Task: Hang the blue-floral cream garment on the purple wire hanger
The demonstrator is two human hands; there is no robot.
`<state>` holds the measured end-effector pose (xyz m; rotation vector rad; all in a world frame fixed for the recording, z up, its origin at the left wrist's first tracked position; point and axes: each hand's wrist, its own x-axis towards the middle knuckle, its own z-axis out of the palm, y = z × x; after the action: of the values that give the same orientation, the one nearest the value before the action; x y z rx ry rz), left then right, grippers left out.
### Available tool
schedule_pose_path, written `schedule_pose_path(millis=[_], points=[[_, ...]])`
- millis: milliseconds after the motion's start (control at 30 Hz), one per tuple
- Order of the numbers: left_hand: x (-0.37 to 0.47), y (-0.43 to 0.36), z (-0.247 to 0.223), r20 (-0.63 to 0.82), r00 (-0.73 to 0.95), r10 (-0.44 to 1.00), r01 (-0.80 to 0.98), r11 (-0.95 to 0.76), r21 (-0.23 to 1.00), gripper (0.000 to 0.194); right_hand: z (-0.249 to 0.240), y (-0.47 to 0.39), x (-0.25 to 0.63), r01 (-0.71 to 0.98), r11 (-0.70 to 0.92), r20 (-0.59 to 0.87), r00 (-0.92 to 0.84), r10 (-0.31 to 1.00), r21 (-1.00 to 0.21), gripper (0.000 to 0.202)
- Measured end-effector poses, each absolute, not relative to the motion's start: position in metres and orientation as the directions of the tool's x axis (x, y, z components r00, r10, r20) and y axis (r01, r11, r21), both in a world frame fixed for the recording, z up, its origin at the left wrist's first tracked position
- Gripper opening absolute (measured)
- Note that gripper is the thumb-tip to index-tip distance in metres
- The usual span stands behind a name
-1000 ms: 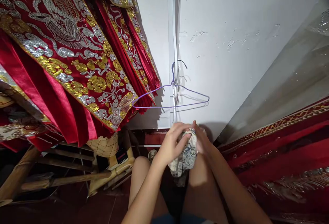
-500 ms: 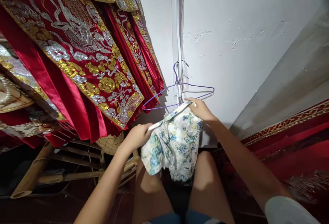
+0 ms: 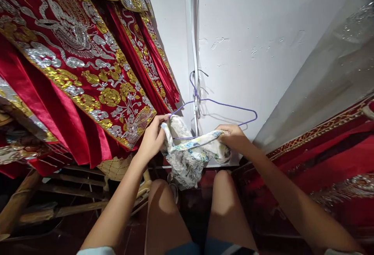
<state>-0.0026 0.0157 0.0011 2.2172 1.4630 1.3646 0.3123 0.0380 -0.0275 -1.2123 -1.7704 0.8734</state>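
A white garment with blue, green and yellow flowers [image 3: 187,161] hangs bunched between my hands; I cannot tell whether it is a top or shorts. My left hand [image 3: 153,136] grips one end of its band, close to the left arm of a purple wire hanger [image 3: 230,105]. At the band's other end, my right hand [image 3: 233,136] is closed on the cloth below the hanger's right arm. The garment's opening surrounds the hanger's left end, and part of the lower wire shows inside it. The hanger hangs by its hook against a white upright strip [image 3: 193,32].
Red embroidered robes [image 3: 87,64] with gold and silver sequins hang at left. Below them stands a bamboo frame [image 3: 73,208] beside a woven basket [image 3: 117,167]. A white wall [image 3: 233,25] is ahead, and red beaded cloth [image 3: 336,161] lies at right.
The garment has moved up onto the hanger's left end, and its band now gapes open. My left hand rose to the hanger's left arm; the right hand shifted slightly down.
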Motion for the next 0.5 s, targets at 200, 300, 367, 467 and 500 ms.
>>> schedule_pose_path(millis=[200,300,367,467,500], points=[[0.006,0.028,0.021,0.609,0.181,0.773,0.703,-0.534,0.470,0.031,-0.011,0.054,0.343,0.478,0.325,0.452,0.177,0.875,-0.816,0.072],[0.000,0.027,0.021,0.572,0.190,0.798,0.695,-0.520,0.496,0.024,-0.009,0.075,0.361,0.541,0.270,0.362,0.070,0.930,-0.797,0.048],[-0.004,0.029,0.019,0.575,0.158,0.803,0.674,-0.513,0.531,0.027,-0.011,0.081,0.366,0.534,0.240,0.263,-0.035,0.964,-0.810,0.036],[-0.006,0.034,0.015,0.567,0.128,0.814,0.664,-0.495,0.561,0.037,-0.016,0.079,0.365,0.514,0.245,0.338,0.094,0.936,-0.822,0.047],[-0.006,0.036,0.014,0.559,0.134,0.818,0.662,-0.494,0.564,0.039,-0.018,0.078,0.364,0.525,0.258,0.388,0.154,0.909,-0.811,0.056]])
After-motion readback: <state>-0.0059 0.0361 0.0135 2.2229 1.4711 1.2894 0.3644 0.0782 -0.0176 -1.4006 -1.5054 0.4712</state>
